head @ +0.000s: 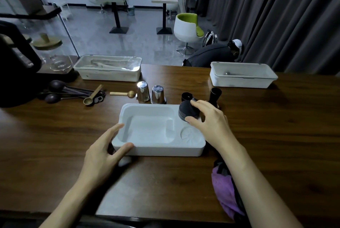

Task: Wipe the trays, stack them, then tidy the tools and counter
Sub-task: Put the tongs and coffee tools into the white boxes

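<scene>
- Counter (276, 135) of dark wood is filling the lower half of the frame.
- White tray (160, 149) is sitting at its centre, hollow side up.
- Left hand (103, 156) is resting at the tray's lower left corner, fingers straight and spread, thumb touching the near wall.
- Right hand (211, 122) is gripping a dark round tool (187, 110) over the tray's upper right corner.
- Purple cloth (224, 191) is lying at lower right.
- Two steel cups (143, 91) are standing just above the tray.

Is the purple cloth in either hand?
No: the purple cloth lies on the counter by the right forearm, while the right hand holds a dark round tool and the left hand touches the white tray.
</scene>
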